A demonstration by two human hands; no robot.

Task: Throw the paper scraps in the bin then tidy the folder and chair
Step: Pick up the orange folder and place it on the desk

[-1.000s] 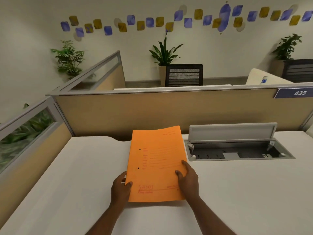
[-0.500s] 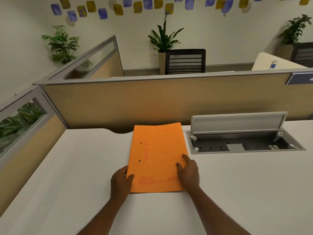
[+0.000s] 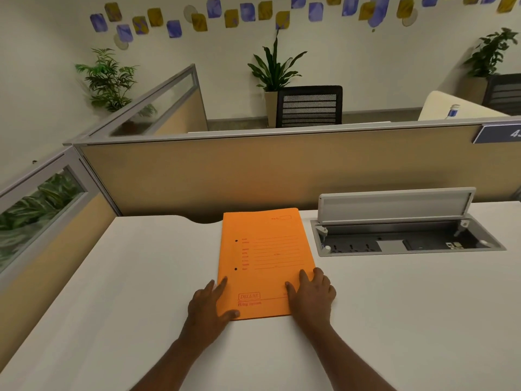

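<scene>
An orange folder (image 3: 265, 263) with red print lies flat on the white desk (image 3: 127, 277), its far edge near the beige partition. My left hand (image 3: 210, 306) rests on its near left corner, thumb and fingers on the cover. My right hand (image 3: 311, 296) lies flat on its near right corner, fingers spread over the cover. Both hands press on the folder. No bin and no paper scraps are in view.
An open cable box with a raised grey lid (image 3: 394, 204) sits in the desk right of the folder. Beige partitions (image 3: 253, 176) close off the back and left. A black mesh chair (image 3: 310, 105) and potted plants (image 3: 275, 71) stand beyond.
The folder has come down from a tilted hold to lie flat on the desk, a little farther from me. My hands have flattened onto its near corners. The camera tilted down.
</scene>
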